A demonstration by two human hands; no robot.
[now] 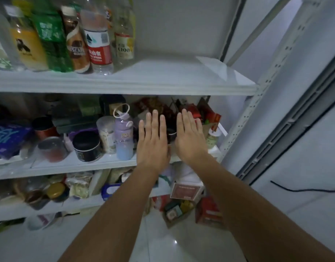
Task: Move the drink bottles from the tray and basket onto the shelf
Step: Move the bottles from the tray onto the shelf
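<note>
Two grips, both empty: left grip (152, 142) and right grip (190, 137) hover side by side mid-frame, palms down, fingers straight, holding nothing. Drink bottles (98, 40) stand on the top shelf (163, 80), upper left. I see no tray or basket. My read: between bottles, or done. Next move calls for locating the tray or basket and checking for leftovers.

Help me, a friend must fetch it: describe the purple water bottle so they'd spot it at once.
Find the white shelving unit and its middle shelf. The purple water bottle stands near the front edge, just left of the left hand and right of a clear jar. Only it fades from lilac to blue and carries a pale loop handle on its cap.
</note>
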